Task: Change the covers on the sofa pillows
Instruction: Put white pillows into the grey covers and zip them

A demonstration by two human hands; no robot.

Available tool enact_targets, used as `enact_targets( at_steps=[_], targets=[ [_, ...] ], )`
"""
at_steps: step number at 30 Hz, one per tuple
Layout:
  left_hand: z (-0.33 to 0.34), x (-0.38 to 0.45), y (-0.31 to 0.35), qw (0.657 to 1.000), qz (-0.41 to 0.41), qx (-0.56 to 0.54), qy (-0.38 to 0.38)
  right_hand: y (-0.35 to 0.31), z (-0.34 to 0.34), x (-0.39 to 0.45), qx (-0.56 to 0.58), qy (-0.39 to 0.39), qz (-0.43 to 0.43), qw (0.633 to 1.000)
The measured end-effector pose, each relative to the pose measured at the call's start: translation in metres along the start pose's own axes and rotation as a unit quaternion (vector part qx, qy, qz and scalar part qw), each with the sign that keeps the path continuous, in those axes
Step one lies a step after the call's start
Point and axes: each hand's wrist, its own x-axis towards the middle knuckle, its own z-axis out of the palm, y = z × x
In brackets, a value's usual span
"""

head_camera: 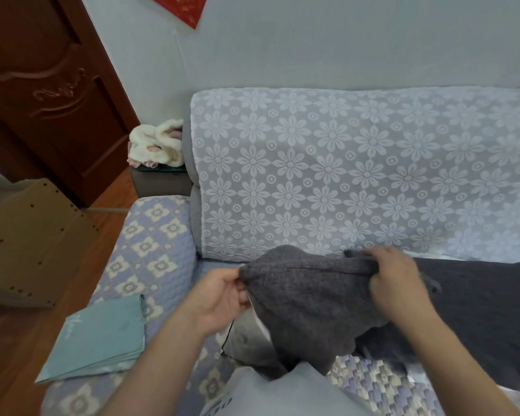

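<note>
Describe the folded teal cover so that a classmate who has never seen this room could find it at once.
Start at the sofa with its floral lace back. Go to its left armrest, quilted in blue and cream flowers. The teal cover lies flat and folded on the armrest's near end, the only plain teal cloth there; the cover in the hands is dark grey.

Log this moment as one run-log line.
left hand: grips grey cover edge | right hand: grips cover's other end | teal covers: folded on sofa, untouched

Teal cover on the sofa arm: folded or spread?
Folded. The teal cover lies flat on the quilted sofa arm, stacked layer edges showing along its near side, apart from both hands.
</note>
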Motion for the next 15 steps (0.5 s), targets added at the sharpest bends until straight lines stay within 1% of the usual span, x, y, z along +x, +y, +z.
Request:
enact_targets(
  at_steps=[1,2,3,4,5,7,10,15],
  targets=[
    [0.005,0.007,-0.009,0.998,-0.019,-0.053,0.003,-0.015,0.002,-0.006,0.056,0.005,-0.037,0.998],
    [0.011,0.012,-0.015,0.994,-0.031,-0.101,0.002,-0.031,0.003,-0.012,0.106,-0.014,-0.073,0.992],
    [0.016,0.016,-0.021,0.99,-0.04,-0.137,-0.006,-0.045,0.007,-0.019,0.141,-0.039,-0.114,0.983],
    [0.018,0.018,-0.025,0.986,-0.044,-0.162,-0.012,-0.055,0.013,-0.024,0.152,-0.06,-0.152,0.975],
    [0.02,0.02,-0.028,0.983,-0.043,-0.178,-0.018,-0.06,0.022,-0.028,0.146,-0.073,-0.188,0.968],
    [0.021,0.024,-0.031,0.979,-0.042,-0.197,-0.03,-0.055,0.039,-0.029,0.1,-0.09,-0.214,0.968],
    [0.02,0.022,-0.034,0.974,-0.026,-0.216,-0.06,-0.045,0.044,-0.024,0.054,-0.089,-0.218,0.97],
    [0.026,0.012,-0.041,0.956,0.007,-0.234,-0.178,-0.04,0.04,-0.015,0.028,-0.124,-0.245,0.961]
  ],
)
